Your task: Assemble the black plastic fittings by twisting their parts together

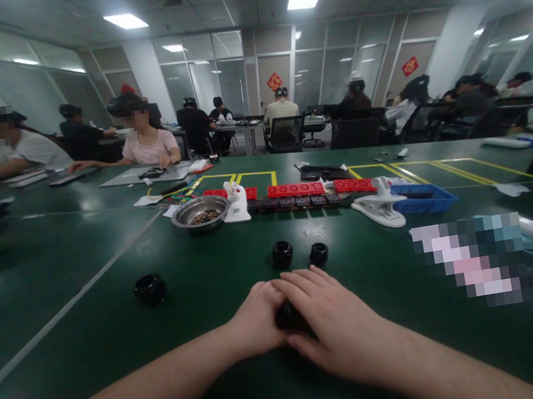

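My left hand has its fingers wrapped round a black object, low over the green table. Over the same object lies my right hand, its fingers curved across the top and meeting the left fingers. Most of the held piece is hidden, so its exact kind does not show. Just beyond the hands stand two shiny black ring-shaped pieces, one on the left and one on the right. A wider black ring-shaped piece rests off to the left.
A metal bowl holds small brass-coloured parts. Beside it are white clips, red socket strips and a blue tray. A blurred-out item lies on the right. Across the table, a person in pink works.
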{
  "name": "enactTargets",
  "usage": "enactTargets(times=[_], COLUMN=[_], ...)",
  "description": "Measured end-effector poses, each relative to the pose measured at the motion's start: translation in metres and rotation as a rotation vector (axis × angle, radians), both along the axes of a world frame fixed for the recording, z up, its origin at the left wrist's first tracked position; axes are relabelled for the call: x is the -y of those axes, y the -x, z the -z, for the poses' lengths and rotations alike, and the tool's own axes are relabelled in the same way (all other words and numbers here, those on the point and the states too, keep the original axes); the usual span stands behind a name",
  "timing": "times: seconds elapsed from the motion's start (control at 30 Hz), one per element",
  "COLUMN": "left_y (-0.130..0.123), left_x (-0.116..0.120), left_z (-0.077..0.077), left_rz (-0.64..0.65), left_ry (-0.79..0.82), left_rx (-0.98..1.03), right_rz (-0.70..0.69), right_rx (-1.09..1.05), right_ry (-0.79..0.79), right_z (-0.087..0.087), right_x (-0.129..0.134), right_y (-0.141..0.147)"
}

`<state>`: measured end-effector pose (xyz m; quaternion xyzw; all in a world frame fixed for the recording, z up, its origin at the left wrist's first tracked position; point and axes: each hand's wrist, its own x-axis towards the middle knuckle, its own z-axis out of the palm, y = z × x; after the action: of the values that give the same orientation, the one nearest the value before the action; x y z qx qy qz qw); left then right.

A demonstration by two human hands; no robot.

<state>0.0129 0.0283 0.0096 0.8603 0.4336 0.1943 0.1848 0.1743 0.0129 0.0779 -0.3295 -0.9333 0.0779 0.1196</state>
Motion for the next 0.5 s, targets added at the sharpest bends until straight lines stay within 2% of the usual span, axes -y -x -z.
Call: enactTargets(times=[0.1, 0.17, 0.27, 0.4, 0.5], left_y=[-0.001, -0.001, -0.001, -0.001, -0.001], left_x=[0.0, 0.0, 0.001, 0.002, 0.002], left_z=[-0.004, -0.005, -0.004, -0.001, -0.004], left_rz=[-0.026, -0.038, -0.047, -0.062, -0.042], left_ry=[0.028, 0.03, 0.01, -0.01, 0.009], left_rx=[-0.047, -0.077, -0.078, -0.072, -0.067], right_rz=[0.158, 0.209, 0.133, -0.029, 0.044], right_rx=[0.047, 0.107, 0.154, 0.048, 0.013], right_ry=[-0.031, -0.043, -0.042, 0.052, 0.04], right_z=[0.002, 0.002, 0.0, -0.003, -0.004], right_x=[-0.003, -0.006, -0.005, 0.001, 0.004], right_y=[0.004, 0.007, 0.007, 0.0, 0.0])
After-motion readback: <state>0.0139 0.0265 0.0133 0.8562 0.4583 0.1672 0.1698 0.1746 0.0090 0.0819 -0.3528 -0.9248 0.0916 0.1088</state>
